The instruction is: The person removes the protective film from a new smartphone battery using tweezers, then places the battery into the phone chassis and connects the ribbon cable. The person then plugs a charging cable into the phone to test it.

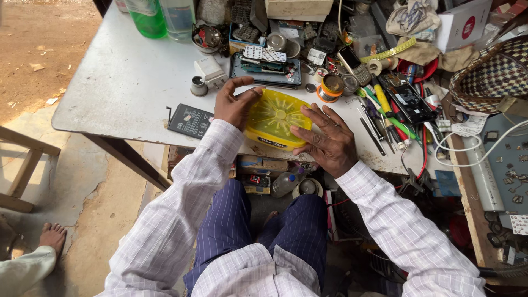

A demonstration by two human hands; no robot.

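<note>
Left edge of the scene: a bare foot (53, 236) of another person stood on the ground at about 8 o'clock from the table (126, 82), well apart from the work.

On the table, a black battery pack (190, 121) lay flat just beside the left hand (234, 104), at its 9 o'clock. The left hand curled over the near-left rim of the yellow round casing (274, 118), fingers hooked across its upper edge at 12 o'clock, thumb side pressed to the rim: grasping it.

The casing sat at the front edge of the table, tilted a little toward the wearer, ribbed face up (spokes running out from a small hub). It lay between the two hands, at 3 o'clock from the left and 9 o'clock from the right, both about equally near.

The right hand (325, 142) lay spread and flat, fingertips touching the casing's right rim, palm on the tabletop; bracing more than gripping.

Further right, at 2 o'clock from that hand, a cluster of screwdrivers (385, 118) and a black handset (410, 102) lay apart from both hands.
</note>
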